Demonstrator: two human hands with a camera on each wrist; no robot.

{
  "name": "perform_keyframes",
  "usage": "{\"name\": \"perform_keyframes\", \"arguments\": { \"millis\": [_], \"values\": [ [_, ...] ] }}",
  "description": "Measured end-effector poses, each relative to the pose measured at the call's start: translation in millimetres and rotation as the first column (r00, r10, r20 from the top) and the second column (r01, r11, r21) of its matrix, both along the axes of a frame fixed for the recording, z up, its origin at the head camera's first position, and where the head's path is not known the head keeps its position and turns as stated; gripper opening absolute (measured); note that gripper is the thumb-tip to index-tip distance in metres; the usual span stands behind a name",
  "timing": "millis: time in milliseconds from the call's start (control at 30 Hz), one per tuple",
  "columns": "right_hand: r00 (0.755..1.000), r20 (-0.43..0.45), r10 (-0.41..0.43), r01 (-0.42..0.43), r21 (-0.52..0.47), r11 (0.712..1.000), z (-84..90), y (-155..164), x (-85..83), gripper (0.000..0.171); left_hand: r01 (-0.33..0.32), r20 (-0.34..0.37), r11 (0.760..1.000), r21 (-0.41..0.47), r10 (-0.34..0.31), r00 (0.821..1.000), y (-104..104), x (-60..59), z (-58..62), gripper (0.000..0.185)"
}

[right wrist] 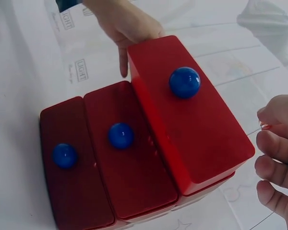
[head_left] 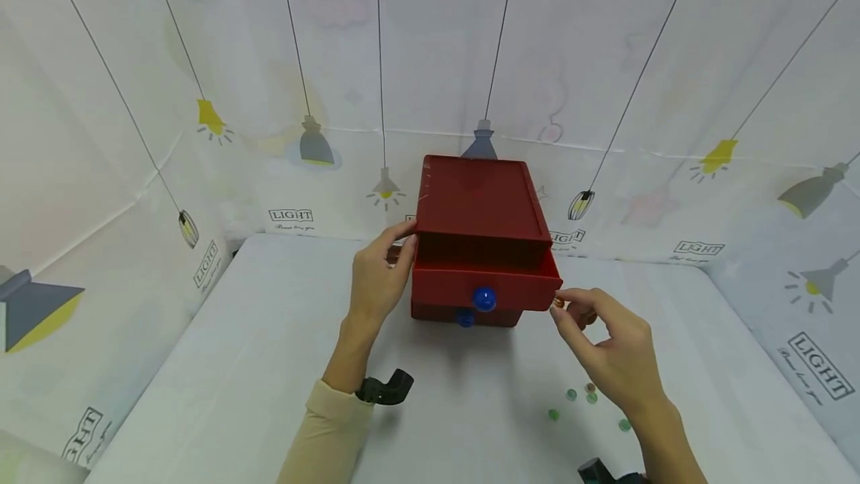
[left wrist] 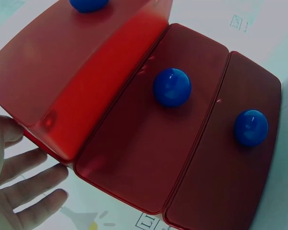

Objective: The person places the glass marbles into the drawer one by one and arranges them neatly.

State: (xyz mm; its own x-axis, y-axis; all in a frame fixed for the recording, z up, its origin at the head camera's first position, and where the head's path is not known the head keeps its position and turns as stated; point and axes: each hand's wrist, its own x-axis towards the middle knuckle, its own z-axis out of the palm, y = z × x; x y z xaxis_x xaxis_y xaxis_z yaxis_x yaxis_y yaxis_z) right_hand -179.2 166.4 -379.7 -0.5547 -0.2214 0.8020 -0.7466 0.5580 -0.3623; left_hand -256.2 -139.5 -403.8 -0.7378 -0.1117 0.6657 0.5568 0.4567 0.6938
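Bench (head_left: 235,394): white-covered, carrying all items noted below.

Cabinet (head_left: 477,196): red, 3 drawers, standing upright towards the rear of the bench. The top drawer (head_left: 437,286) is pulled part-way out; the 2 lower drawers (right wrist: 139,177) are closed. The top drawer's contents are not visible to me.

Hands: apart, at opposite sides of the cabinet. My left hand (head_left: 376,275) has its fingers extended along the left side, at the drawer's edge; I cannot tell how firmly it bears. My right hand (head_left: 614,342) pinches a small item between thumb and fingertip, just beside the drawer's front right corner.

Knobs (head_left: 484,299): 3, blue, round, 1 per drawer; neither hand is on them.

Loose pieces: 4 green pieces (head_left: 624,424) and 1 brownish piece (head_left: 590,388) on the bench, near my right forearm.

Pinched piece (head_left: 558,302): orange-brown, mostly covered by my fingers, outside the drawer. In my judgement, the step in hand is loading the drawer; the next move calls for clearing its side wall, then releasing inside.
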Motion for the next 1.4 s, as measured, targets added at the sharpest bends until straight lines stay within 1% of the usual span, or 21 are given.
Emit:
{"name": "perform_keyframes", "arguments": {
  "millis": [100, 267, 500, 667, 833, 1000, 1100, 1200, 1400],
  "values": [
    [1.000, 0.002, -0.026, 0.026, -0.034, 0.999, 1.0, -1.3, -2.0, 0.040, 0.002, -0.005, 1.000, -0.001, -0.002, 1.000, 0.5, -0.4, -0.3, 0.030],
    [0.999, 0.002, -0.045, 0.045, -0.056, 0.997, 3.9, -3.6, -5.4, 0.037, 0.002, -0.009, 1.000, 0.002, -0.002, 1.000, 0.4, -0.4, -0.1, 0.030],
    [0.997, 0.048, -0.061, 0.065, -0.076, 0.995, 8.9, -6.9, -8.1, 0.034, -0.001, -0.004, 1.000, -0.007, 0.001, 1.000, 0.0, -0.9, -1.0, 0.030],
    [0.994, 0.061, -0.088, 0.094, -0.098, 0.991, 14.1, -10.6, -11.6, 0.030, -0.005, -0.017, 1.000, -0.010, 0.005, 1.000, 0.2, -1.1, -0.3, 0.030],
    [0.989, 0.093, -0.113, 0.123, -0.119, 0.985, 18.8, -14.1, -14.2, 0.029, -0.007, -0.024, 1.000, -0.023, 0.006, 1.000, -0.1, -1.9, -0.4, 0.031],
    [0.986, 0.107, -0.129, 0.146, -0.174, 0.974, 17.5, -17.0, -21.1, 0.028, -0.025, -0.047, 0.999, -0.020, 0.024, 0.999, -1.9, -1.8, 0.2, 0.031],
    [0.980, 0.139, -0.145, 0.171, -0.198, 0.965, 14.4, -17.1, -25.3, 0.026, -0.027, -0.046, 1.000, -0.013, 0.026, 0.999, -2.3, -1.5, 0.0, 0.030],
    [0.971, 0.168, -0.169, 0.201, -0.199, 0.959, 10.9, -15.7, -27.6, 0.025, -0.018, -0.033, 1.000, -0.014, 0.017, 0.999, -1.5, -1.1, -0.7, 0.030],
    [0.965, 0.193, -0.177, 0.215, -0.197, 0.956, 7.4, -12.5, -28.6, 0.025, -0.013, -0.039, 1.000, -0.013, 0.012, 0.999, 2.0, -0.2, -0.1, 0.030]
  ]
}}
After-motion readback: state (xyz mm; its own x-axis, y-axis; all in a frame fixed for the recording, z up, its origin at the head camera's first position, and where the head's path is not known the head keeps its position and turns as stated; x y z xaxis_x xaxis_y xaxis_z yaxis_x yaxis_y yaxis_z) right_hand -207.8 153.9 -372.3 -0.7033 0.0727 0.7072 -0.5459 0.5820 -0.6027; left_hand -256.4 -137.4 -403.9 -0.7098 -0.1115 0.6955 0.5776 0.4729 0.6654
